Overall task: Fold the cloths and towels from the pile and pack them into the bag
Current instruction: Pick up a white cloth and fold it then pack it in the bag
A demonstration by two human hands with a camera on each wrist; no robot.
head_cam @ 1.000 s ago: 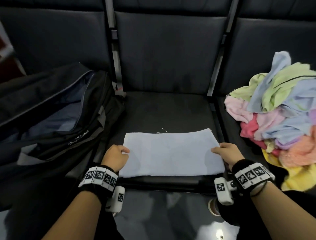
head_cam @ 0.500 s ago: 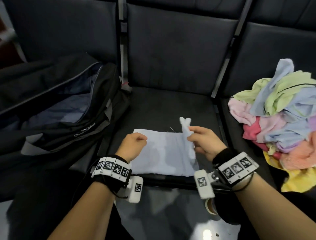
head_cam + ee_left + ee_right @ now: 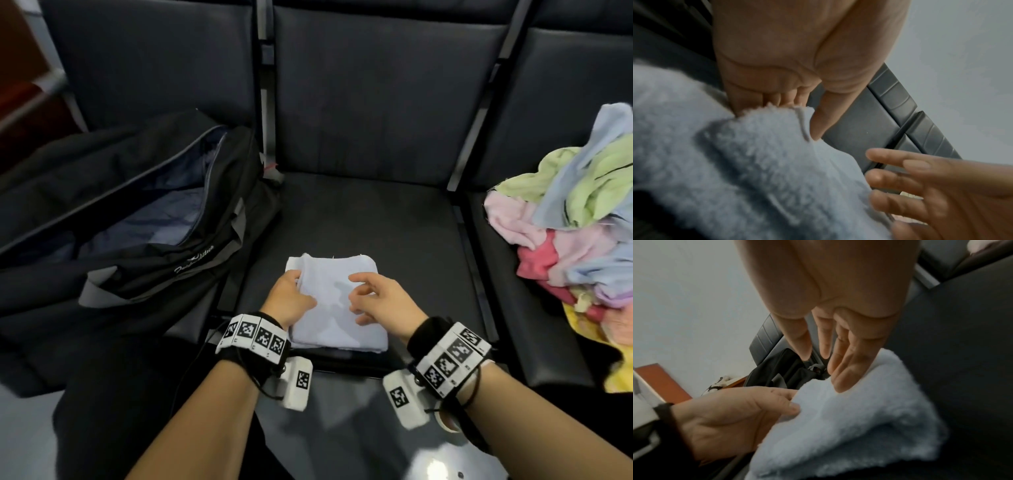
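A pale blue cloth (image 3: pixel 337 301) lies folded into a small rectangle on the middle seat (image 3: pixel 394 226). My left hand (image 3: pixel 291 296) pinches its left edge; in the left wrist view the thumb and curled fingers (image 3: pixel 777 99) clamp the cloth (image 3: pixel 756 162). My right hand (image 3: pixel 376 301) hovers over the right half with fingers spread and relaxed; in the right wrist view its fingertips (image 3: pixel 840 382) touch the top of the cloth (image 3: pixel 859 426). A black bag (image 3: pixel 144 233) lies unzipped on the left seat. The pile of coloured cloths (image 3: pixel 579 233) sits on the right seat.
Dark seat backs (image 3: pixel 376 96) rise behind all three seats. Metal dividers (image 3: pixel 466 240) run between the seats. The front edge of the middle seat (image 3: pixel 342 363) lies just under my wrists, with grey floor (image 3: pixel 342 428) below.
The cloth lay spread wide a second ago. My right hand lifted its right end, carried it left over the other half, and let go. My left hand kept the left edge.
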